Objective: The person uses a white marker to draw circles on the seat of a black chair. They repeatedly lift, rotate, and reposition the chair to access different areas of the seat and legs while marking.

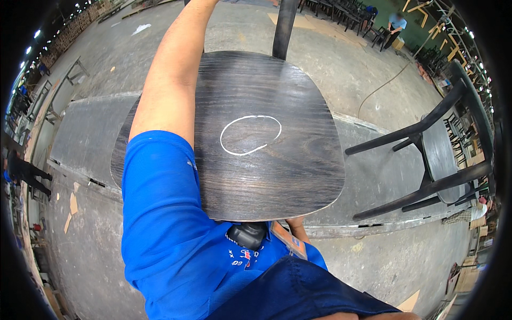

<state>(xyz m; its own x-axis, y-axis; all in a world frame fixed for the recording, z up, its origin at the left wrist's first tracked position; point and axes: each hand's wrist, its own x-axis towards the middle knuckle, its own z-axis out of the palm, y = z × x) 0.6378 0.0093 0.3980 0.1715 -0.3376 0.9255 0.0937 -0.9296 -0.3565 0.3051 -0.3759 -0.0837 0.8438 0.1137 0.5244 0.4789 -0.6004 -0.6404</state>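
Observation:
The broad dark wood-grain chair seat (pixel 314 133) fills the middle of the view, with a white oval mark (pixel 250 117) drawn on it. A dark post (pixel 285 29) rises beyond its far edge. Stretched over the left part of the seat, my left arm (pixel 168 80) reaches to the top of the picture, where the hand passes out of view. At the seat's near edge, right of centre, a small part of my right hand (pixel 294 220) shows. Its fingers are hidden by the seat, so their grip cannot be made out.
Another dark chair (pixel 442 138) lies tipped over on the right, legs pointing toward the seat. Both are at a long grey platform (pixel 85 133). A cable (pixel 381 92) trails on the floor. Cardboard scraps (pixel 71 210) lie at left. One person (pixel 396 26) works by chairs at the far right.

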